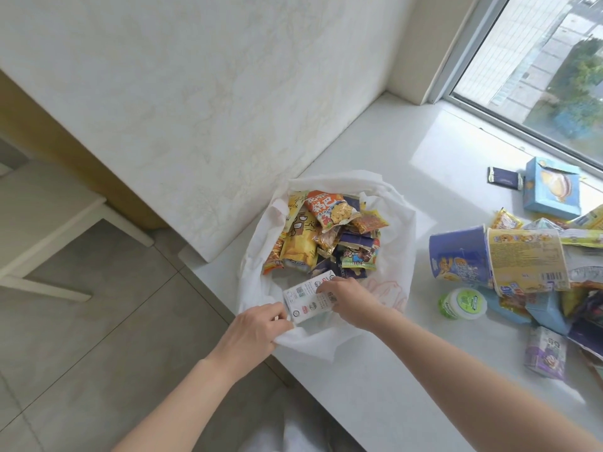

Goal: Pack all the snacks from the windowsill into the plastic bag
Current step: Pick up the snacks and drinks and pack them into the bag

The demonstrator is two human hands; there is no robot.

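Observation:
A white plastic bag lies open on the white windowsill, holding several snack packets such as an orange one and a yellow one. My left hand pinches the bag's near rim. My right hand grips a small white carton, tilted inside the bag's mouth. More snacks lie to the right: a blue cup tub, a yellow-labelled tub, a green-lidded pot, a light blue box, a purple carton, a dark wrapper.
A pale wall meets the sill on the left of the bag. The window runs along the far right. Grey tiled floor and a white furniture leg lie below left.

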